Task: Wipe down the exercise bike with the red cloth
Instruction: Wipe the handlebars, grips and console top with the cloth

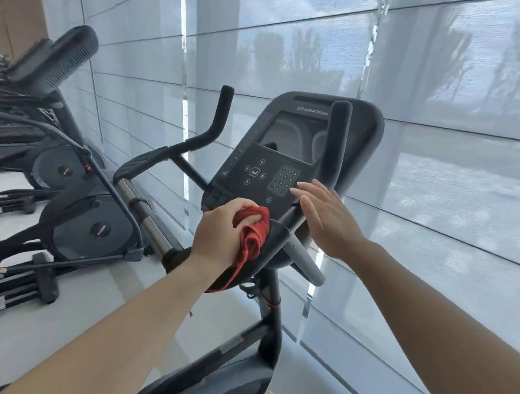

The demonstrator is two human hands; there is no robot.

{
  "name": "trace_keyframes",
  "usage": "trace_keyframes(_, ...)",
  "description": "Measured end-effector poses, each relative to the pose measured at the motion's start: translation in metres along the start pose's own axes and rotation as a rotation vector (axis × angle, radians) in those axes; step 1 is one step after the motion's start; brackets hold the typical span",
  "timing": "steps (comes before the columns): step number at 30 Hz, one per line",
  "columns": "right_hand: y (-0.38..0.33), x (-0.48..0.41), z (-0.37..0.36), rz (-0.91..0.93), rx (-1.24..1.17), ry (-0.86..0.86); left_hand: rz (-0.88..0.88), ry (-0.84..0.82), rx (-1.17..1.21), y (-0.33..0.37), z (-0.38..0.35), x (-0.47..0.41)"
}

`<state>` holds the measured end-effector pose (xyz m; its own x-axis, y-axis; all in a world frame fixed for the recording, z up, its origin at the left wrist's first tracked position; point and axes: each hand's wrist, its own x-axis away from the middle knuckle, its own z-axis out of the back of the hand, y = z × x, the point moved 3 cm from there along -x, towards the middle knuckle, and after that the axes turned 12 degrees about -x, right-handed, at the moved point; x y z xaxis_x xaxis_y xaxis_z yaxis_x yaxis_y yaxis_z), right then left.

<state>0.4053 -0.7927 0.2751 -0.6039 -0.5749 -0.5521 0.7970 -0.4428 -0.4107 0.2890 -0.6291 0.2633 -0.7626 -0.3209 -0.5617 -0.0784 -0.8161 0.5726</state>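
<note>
sheer roller blinds [461, 90] covered the window wall behind everything, with blurred trees showing through. the exercise bike [260, 354] stood in front of them, its frame rising from bottom centre to a dark console [277, 153] with a blank screen and a keypad. two elliptical machines [84, 227] stood to the left on the pale floor [39, 333], beside the bike and apart from it. an upright foam handlebar grip [336, 140] crossed the right side of the console; a second grip [221, 110] rose to the left of it. the left hand [224, 235] was closed around the bunched red cloth [252, 238], pressing it against the lower edge of the console where the handlebar stem meets it; a tail of cloth hung down below the wrist. the right hand [324, 219] was spread flat, fingers together and extended, holding nothing, palm at the base of the right grip; contact with the grip could not be confirmed.
</note>
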Motion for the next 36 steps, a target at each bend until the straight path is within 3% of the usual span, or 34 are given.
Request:
trace_keyframes(3, 0.009, -0.011, -0.005, 0.074, 0.069, -0.030, 0.035, -0.045, -0.095, 0.002, -0.005, -0.001)
trace_keyframes(9, 0.017, -0.015, -0.015, 0.164, 0.016, 0.111, 0.136, -0.130, -0.190, 0.001, -0.009, 0.006)
trace_keyframes(14, 0.020, -0.014, -0.015, 0.214, -0.022, 0.118, 0.173, 0.002, -0.163, 0.008, -0.008, 0.017)
trace_keyframes(20, 0.023, -0.015, -0.017, 0.248, -0.074, 0.149, 0.093, 0.195, -0.242, 0.019, -0.012, 0.027)
trace_keyframes(31, 0.021, -0.014, -0.014, 0.252, -0.088, 0.111, 0.190, 0.080, -0.306, 0.034, -0.032, -0.010)
trace_keyframes(36, 0.020, -0.012, -0.013, 0.239, -0.074, 0.085, 0.147, 0.045, -0.307, 0.029, -0.029, 0.002)
